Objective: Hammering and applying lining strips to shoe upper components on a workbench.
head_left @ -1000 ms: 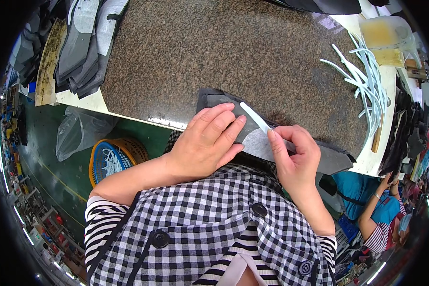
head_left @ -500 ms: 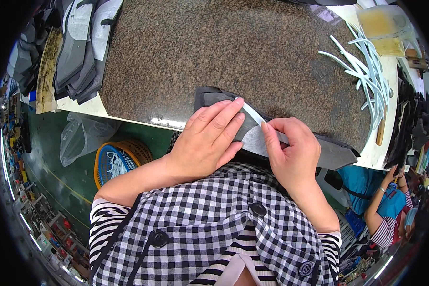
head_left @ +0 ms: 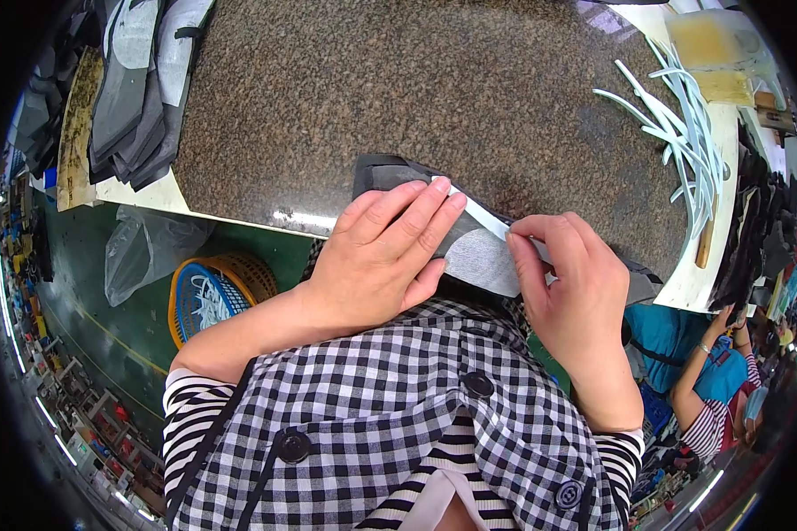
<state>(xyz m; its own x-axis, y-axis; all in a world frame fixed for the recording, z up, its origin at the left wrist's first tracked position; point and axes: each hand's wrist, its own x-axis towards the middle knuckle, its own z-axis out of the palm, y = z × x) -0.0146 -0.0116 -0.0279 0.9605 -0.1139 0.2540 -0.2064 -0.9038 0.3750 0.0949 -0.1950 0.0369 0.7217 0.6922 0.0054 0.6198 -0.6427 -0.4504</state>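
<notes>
A dark grey, shoe-upper-like piece (head_left: 379,178) lies along the table's near edge, with a lighter grey rounded patch (head_left: 481,263) on it. Along its far edge runs a narrow white strip (head_left: 480,214). My left hand (head_left: 372,257) rests flat with fingers stretched out, the fingertips pressing on the strip's left end. Farther right, thumb and forefinger of my right hand (head_left: 577,288) pinch the strip. That hand covers part of the piece's right portion.
The speckled brown tabletop (head_left: 398,80) has a pile of loose white strips (head_left: 686,133) at right and stacked grey pieces (head_left: 133,106) at left. Below stand a blue and orange basket (head_left: 181,296) and a clear plastic bag (head_left: 142,257). A co-worker's arm (head_left: 692,372) shows at lower right.
My right hand has slid to the right along the strip, showing more of it and of the lighter patch. My left hand stays nearly in place, pressing down.
</notes>
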